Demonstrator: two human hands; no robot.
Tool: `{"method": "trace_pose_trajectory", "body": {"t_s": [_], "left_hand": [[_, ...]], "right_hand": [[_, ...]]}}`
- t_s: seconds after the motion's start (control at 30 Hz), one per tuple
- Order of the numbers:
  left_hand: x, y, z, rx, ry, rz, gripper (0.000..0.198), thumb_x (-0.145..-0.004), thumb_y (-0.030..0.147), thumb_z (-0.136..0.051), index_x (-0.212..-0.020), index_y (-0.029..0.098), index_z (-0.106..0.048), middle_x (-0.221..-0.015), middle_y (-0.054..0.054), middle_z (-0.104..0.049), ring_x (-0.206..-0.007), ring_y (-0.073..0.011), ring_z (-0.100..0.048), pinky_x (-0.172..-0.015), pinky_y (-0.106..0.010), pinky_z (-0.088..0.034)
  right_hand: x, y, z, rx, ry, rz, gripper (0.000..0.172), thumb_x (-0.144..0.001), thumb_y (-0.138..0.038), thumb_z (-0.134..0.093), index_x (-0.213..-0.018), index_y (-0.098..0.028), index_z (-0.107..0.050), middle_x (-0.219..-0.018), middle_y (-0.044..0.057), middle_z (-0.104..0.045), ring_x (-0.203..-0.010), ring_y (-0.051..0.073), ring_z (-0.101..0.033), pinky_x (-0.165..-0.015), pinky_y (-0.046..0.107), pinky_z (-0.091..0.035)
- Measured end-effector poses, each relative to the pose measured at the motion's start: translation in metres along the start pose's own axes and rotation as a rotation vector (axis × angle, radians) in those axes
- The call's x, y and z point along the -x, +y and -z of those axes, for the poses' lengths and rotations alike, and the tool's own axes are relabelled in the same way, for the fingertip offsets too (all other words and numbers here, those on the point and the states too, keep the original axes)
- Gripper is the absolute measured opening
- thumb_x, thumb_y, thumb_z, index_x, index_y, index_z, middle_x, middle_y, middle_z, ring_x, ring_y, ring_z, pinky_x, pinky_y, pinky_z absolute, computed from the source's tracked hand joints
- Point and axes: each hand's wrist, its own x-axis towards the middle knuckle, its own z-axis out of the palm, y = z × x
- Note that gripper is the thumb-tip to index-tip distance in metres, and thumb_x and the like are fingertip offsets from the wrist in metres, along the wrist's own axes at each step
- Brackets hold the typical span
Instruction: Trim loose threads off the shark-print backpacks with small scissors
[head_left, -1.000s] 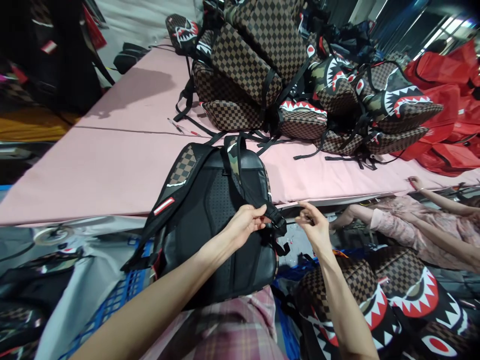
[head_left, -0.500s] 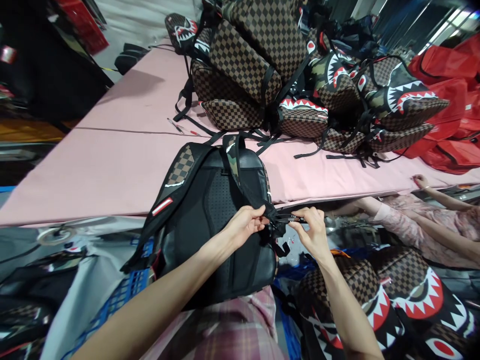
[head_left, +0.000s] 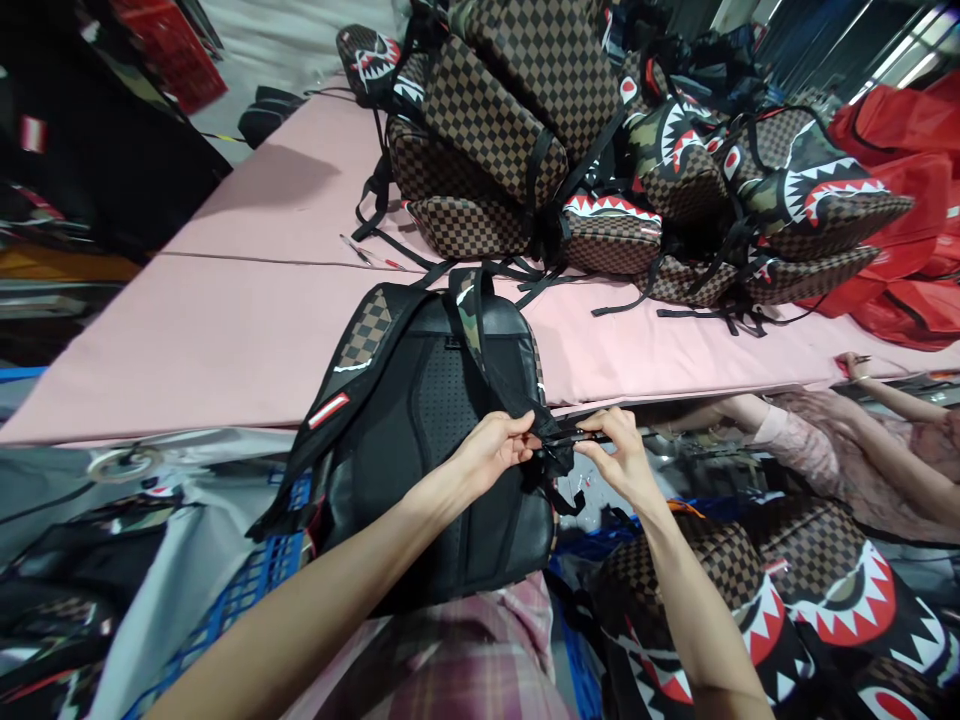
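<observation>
A backpack (head_left: 442,400) with a black padded back and brown-checked, camouflage-trimmed straps lies over the near edge of the pink table, back panel up. My left hand (head_left: 499,440) pinches the lower end of its right strap (head_left: 541,425) at the bag's right side. Just to the right, my right hand (head_left: 615,445) grips a small dark tool (head_left: 581,436), its tip at the strap end. The tool looks like scissors or tweezers; its shape is partly hidden by my fingers. A loose black strap end (head_left: 568,500) dangles below.
Checked backpacks with shark-mouth prints (head_left: 517,130) are piled at the table's back, red bags (head_left: 907,230) at the right. The pink table (head_left: 225,340) extends left. More bags (head_left: 810,560) stand lower right. Another person's hand (head_left: 853,365) and sleeves show at right. A blue crate (head_left: 247,600) is lower left.
The view has shifted slightly. The tool in my right hand has turned a little and its tip is nearer the strap. The other person's hand at the right has moved slightly.
</observation>
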Motion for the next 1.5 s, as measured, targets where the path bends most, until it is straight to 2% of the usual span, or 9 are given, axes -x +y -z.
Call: {"method": "trace_pose_trajectory", "body": {"t_s": [0.2, 0.3, 0.43, 0.53, 0.77, 1.0, 1.2, 1.33, 1.5], "left_hand": [[0.007, 0.004, -0.007, -0.038, -0.064, -0.049, 0.026, -0.075, 0.011, -0.065, -0.059, 0.014, -0.044, -0.054, -0.003, -0.059, -0.049, -0.0115, -0.059, -0.045, -0.019, -0.043], [0.005, 0.004, -0.006, -0.038, -0.019, -0.038, 0.027, -0.077, 0.01, -0.061, -0.058, 0.014, -0.042, -0.054, -0.002, -0.058, -0.048, -0.011, -0.059, -0.044, -0.019, -0.042], [0.002, 0.002, -0.002, -0.013, -0.032, -0.018, 0.026, -0.078, 0.011, -0.06, -0.058, 0.013, -0.045, -0.055, -0.003, -0.059, -0.047, -0.0099, -0.058, -0.045, -0.019, -0.043], [0.001, 0.001, -0.002, -0.025, -0.058, -0.015, 0.024, -0.077, 0.011, -0.062, -0.058, 0.012, -0.048, -0.056, -0.003, -0.06, -0.048, -0.0096, -0.058, -0.045, -0.018, -0.043], [-0.002, 0.0, -0.001, -0.021, -0.052, -0.002, 0.025, -0.08, 0.01, -0.058, -0.057, 0.013, -0.047, -0.052, -0.002, -0.058, -0.046, -0.0099, -0.057, -0.044, -0.019, -0.043], [0.0, 0.001, -0.004, -0.032, -0.059, 0.003, 0.024, -0.081, 0.01, -0.056, -0.058, 0.011, -0.05, -0.053, -0.003, -0.059, -0.046, -0.0095, -0.056, -0.044, -0.019, -0.042], [0.0, 0.002, -0.003, -0.038, -0.058, 0.022, 0.022, -0.081, 0.01, -0.056, -0.059, 0.009, -0.054, -0.054, -0.004, -0.059, -0.046, -0.0092, -0.057, -0.043, -0.018, -0.042], [0.0, 0.002, -0.002, -0.03, -0.068, 0.012, 0.02, -0.081, 0.011, -0.056, -0.061, 0.009, -0.055, -0.054, -0.004, -0.059, -0.046, -0.009, -0.057, -0.044, -0.018, -0.042], [0.004, 0.001, -0.004, -0.027, -0.081, -0.032, 0.018, -0.076, 0.013, -0.063, -0.061, 0.011, -0.053, -0.059, -0.004, -0.062, -0.053, -0.011, -0.06, -0.049, -0.02, -0.044]], "right_hand": [[0.009, 0.005, -0.026, -0.71, 0.041, -0.387, 0.037, -0.068, -0.055, -0.064, -0.078, -0.02, -0.055, -0.07, 0.001, -0.056, -0.061, 0.015, -0.05, -0.058, 0.028, -0.04], [0.015, 0.008, -0.025, -0.846, 0.095, -0.437, 0.041, -0.071, -0.06, -0.057, -0.078, -0.02, -0.052, -0.062, -0.001, -0.049, -0.053, 0.012, -0.043, -0.051, 0.026, -0.036], [0.019, 0.013, -0.004, -0.495, 0.21, -0.377, 0.029, -0.072, -0.046, -0.063, -0.086, -0.022, -0.056, -0.074, 0.001, -0.055, -0.068, 0.015, -0.049, -0.063, 0.029, -0.04], [0.019, 0.013, 0.006, -0.179, 0.176, -0.29, 0.022, -0.073, -0.037, -0.064, -0.09, -0.023, -0.06, -0.08, 0.001, -0.058, -0.076, 0.017, -0.052, -0.069, 0.031, -0.04], [0.012, 0.004, 0.002, 0.016, 0.086, -0.036, 0.015, -0.078, -0.037, -0.064, -0.085, -0.024, -0.064, -0.078, 0.002, -0.064, -0.075, 0.02, -0.055, -0.071, 0.035, -0.038], [0.003, -0.007, 0.005, 0.101, 0.036, 0.049, 0.01, -0.081, -0.03, -0.062, -0.088, -0.023, -0.064, -0.08, 0.002, -0.065, -0.077, 0.019, -0.056, -0.071, 0.034, -0.036], [0.007, -0.003, 0.005, -0.052, 0.116, -0.076, 0.009, -0.079, -0.031, -0.062, -0.082, -0.023, -0.064, -0.078, 0.002, -0.064, -0.075, 0.019, -0.055, -0.069, 0.033, -0.04], [0.008, -0.001, 0.005, -0.094, 0.038, -0.084, 0.011, -0.078, -0.03, -0.064, -0.085, -0.022, -0.065, -0.081, 0.003, -0.064, -0.079, 0.019, -0.056, -0.073, 0.033, -0.042], [0.006, -0.006, 0.0, -0.329, 0.232, -0.28, 0.014, -0.074, -0.026, -0.063, -0.088, -0.021, -0.062, -0.081, 0.0, -0.063, -0.075, 0.015, -0.056, -0.069, 0.027, -0.044]]}}
